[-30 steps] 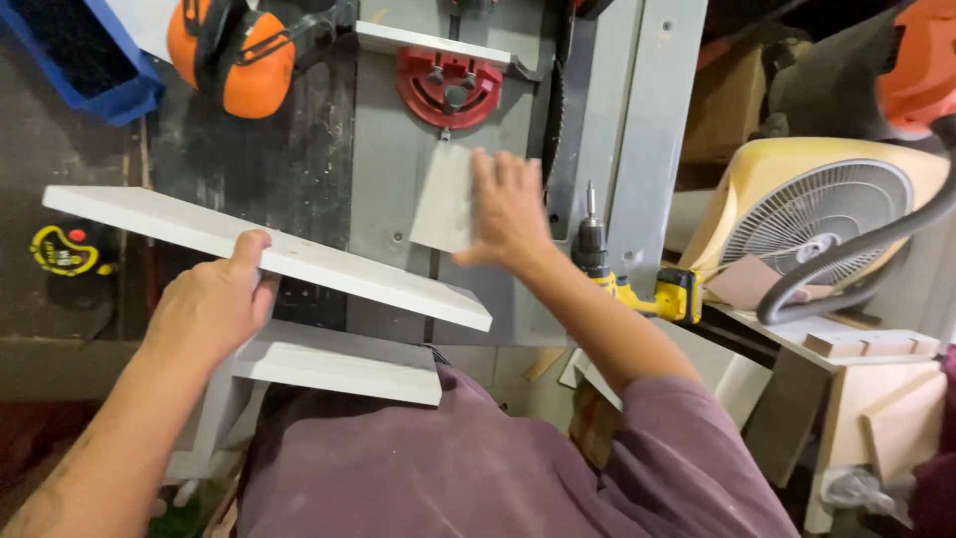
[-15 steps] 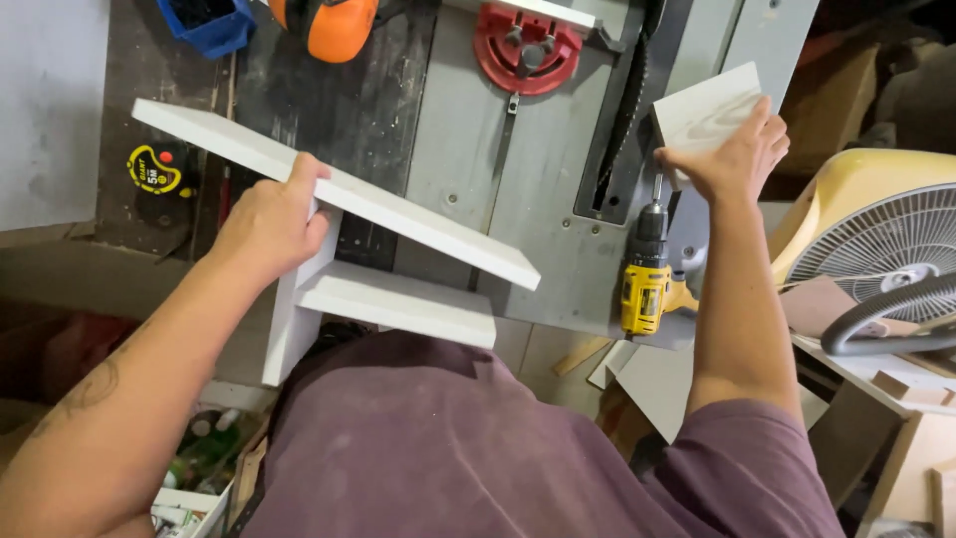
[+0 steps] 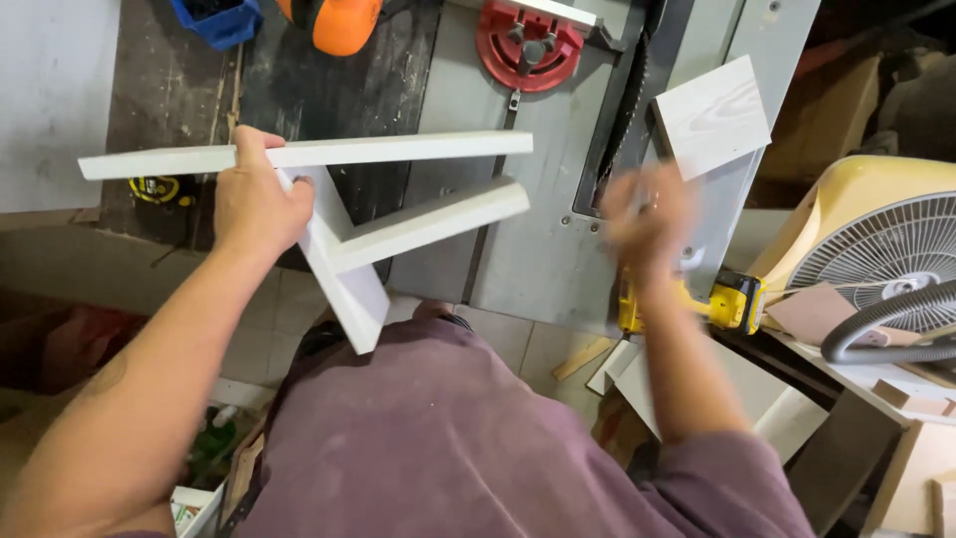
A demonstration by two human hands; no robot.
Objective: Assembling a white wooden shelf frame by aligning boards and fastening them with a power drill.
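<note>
My left hand point(image 3: 254, 204) grips a white wooden assembly point(image 3: 398, 149) of three boards, two long ones fixed to a short cross piece, and holds it above the grey table saw point(image 3: 538, 239). My right hand point(image 3: 647, 214) is blurred with its fingers apart and nothing in it. It hovers just above a yellow cordless drill point(image 3: 732, 302) at the saw's near edge. A small square white panel point(image 3: 712, 115) lies flat on the saw top beyond that hand, beside the saw blade point(image 3: 627, 110).
A red round insert point(image 3: 520, 45), orange ear muffs point(image 3: 339, 20) and a blue bin point(image 3: 214, 15) sit at the far side. A yellow tape measure point(image 3: 159, 189) lies on the left. A cream fan point(image 3: 876, 249) and a grey hose point(image 3: 886, 319) crowd the right, with wood offcuts below.
My right hand let go of the small white panel, which now lies on the saw top, and dropped back toward the drill. My left hand turned the white assembly more level.
</note>
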